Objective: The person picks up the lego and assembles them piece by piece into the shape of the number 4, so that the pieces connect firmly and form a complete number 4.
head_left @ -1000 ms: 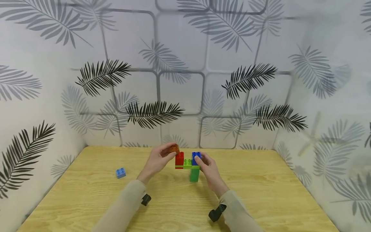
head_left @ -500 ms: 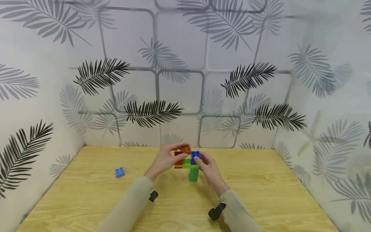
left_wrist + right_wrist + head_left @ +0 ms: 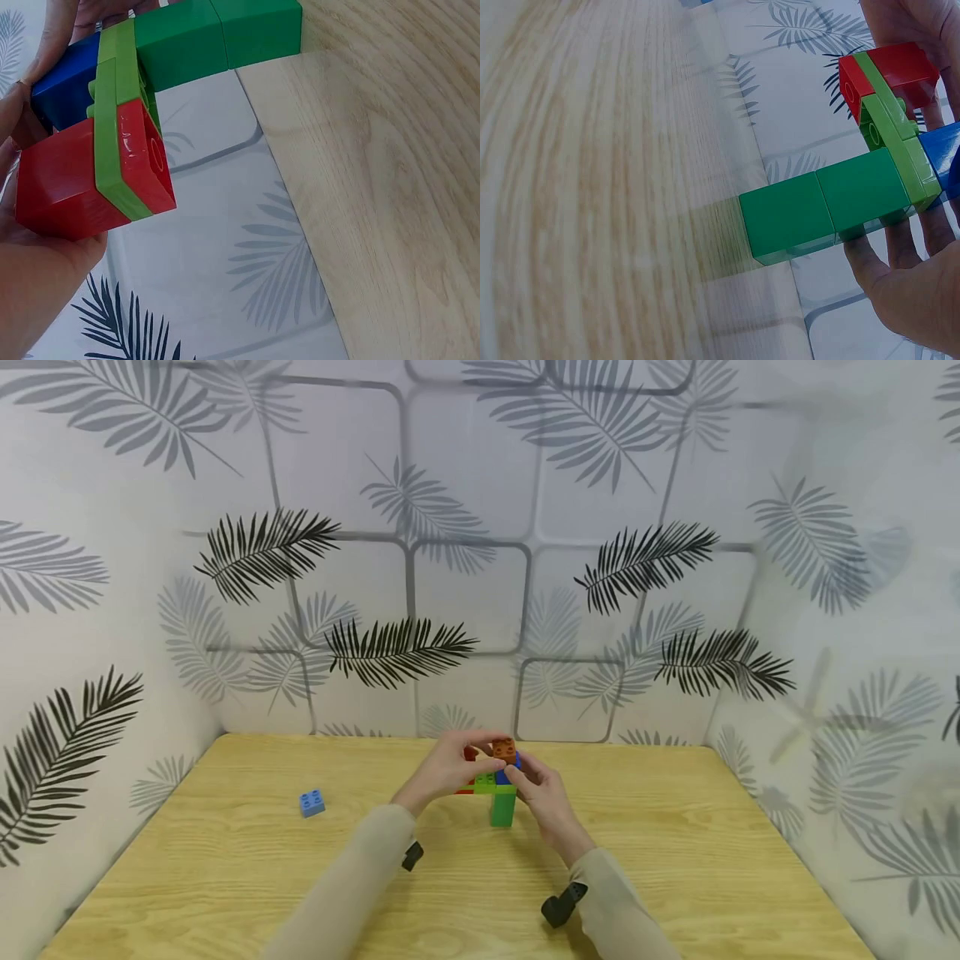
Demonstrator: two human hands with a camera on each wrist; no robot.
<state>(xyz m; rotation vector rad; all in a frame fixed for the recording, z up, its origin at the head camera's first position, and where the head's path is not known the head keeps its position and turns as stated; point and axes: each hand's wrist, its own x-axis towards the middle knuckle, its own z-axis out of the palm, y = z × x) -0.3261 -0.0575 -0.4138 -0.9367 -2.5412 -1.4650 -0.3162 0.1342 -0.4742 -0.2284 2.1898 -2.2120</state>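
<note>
A toy brick structure stands on the table: stacked green bricks (image 3: 787,217) at the base, lime green pieces (image 3: 107,135) reaching out sideways, a red brick (image 3: 60,184) at the outer end and a blue brick (image 3: 943,154) above the green ones. My left hand (image 3: 447,770) pinches an orange-brown brick (image 3: 504,750) between thumb and fingers, right over the blue brick. Whether the two bricks are joined, I cannot tell. With its thumb on the near side and its fingers behind, my right hand (image 3: 551,803) holds the structure around the blue brick.
A loose light blue brick (image 3: 312,802) lies on the wooden table (image 3: 645,827), left of the structure. Behind the table rises a pale wall (image 3: 472,602) with a leaf pattern. Both wrists carry black cameras.
My left hand has carried the orange-brown brick rightward, from beside the red brick to over the blue brick. My right hand has stayed in place on the structure.
</note>
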